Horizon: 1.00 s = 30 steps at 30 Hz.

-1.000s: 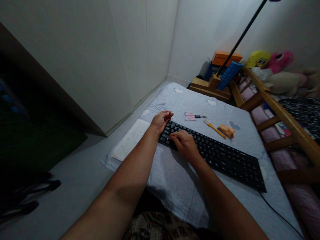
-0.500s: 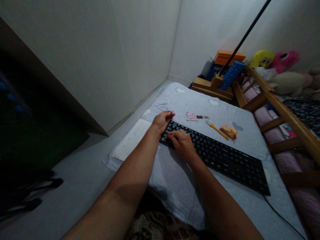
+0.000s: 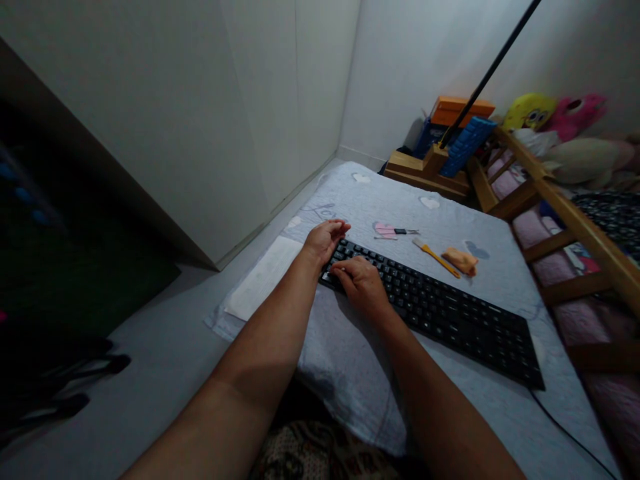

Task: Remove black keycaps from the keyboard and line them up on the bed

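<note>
The left hand (image 3: 323,243) curls loosely parted fingers by a long black keyboard (image 3: 445,310). The right hand (image 3: 363,283) bunches its fingers over the keys; I cannot tell whether they grip.

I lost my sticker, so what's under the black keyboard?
The patterned cloth shows beside the black keyboard and probably runs underneath; anything directly beneath is covered and can't be seen.

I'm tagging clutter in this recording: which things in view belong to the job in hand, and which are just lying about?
In the job:
Keyboard, with the right hand over it and the left hand at its left end
Probably the yellow-handled brush, orange bundle and black-handled tool, lying nearby

Apparently just lying about:
Orange box
Blue roll
Yellow plush toy
Pink plush toy
</note>
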Each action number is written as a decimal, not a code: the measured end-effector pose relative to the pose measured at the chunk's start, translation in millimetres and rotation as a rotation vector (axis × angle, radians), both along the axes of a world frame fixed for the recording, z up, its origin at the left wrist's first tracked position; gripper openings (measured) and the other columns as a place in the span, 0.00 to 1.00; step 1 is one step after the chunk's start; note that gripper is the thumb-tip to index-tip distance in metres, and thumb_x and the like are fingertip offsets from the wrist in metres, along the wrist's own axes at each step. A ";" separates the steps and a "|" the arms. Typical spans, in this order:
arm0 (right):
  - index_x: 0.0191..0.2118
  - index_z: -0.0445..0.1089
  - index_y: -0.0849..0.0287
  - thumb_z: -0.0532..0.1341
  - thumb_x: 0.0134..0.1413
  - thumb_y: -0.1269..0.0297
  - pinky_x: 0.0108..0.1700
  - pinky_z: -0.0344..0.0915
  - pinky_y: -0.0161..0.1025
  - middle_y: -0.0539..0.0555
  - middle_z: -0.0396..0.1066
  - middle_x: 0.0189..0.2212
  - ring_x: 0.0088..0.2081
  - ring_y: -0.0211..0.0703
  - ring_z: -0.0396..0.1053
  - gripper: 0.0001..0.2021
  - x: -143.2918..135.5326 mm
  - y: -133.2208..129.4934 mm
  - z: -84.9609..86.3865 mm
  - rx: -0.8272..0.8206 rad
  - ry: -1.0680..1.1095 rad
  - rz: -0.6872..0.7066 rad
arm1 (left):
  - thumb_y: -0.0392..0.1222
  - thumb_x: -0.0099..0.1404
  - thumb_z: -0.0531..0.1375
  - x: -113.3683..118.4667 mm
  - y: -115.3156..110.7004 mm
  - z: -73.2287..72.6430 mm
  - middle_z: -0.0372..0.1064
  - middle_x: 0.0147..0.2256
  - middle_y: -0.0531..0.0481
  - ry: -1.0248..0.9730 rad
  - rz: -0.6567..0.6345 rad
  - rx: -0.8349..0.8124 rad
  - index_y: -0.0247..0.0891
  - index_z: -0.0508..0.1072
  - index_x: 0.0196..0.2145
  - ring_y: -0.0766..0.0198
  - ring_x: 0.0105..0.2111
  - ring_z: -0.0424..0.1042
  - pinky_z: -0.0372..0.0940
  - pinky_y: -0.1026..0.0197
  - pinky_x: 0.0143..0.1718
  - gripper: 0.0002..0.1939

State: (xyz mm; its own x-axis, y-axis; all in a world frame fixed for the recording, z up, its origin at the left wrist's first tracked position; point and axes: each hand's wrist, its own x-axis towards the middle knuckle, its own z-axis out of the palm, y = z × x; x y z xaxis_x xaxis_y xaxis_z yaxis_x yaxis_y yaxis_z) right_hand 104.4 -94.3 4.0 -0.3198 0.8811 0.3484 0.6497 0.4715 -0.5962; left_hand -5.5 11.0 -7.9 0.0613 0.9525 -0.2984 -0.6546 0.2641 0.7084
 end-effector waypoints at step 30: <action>0.38 0.78 0.56 0.59 0.61 0.69 0.43 0.62 0.43 0.54 0.77 0.33 0.37 0.46 0.68 0.09 -5.3 2.8 -2.7 0.055 -0.003 0.005 | 0.25 0.56 0.56 1.1 -2.3 6.3 0.72 0.25 0.50 -0.008 0.016 -0.022 0.34 0.71 0.26 0.69 0.29 0.73 0.64 0.63 0.43 0.08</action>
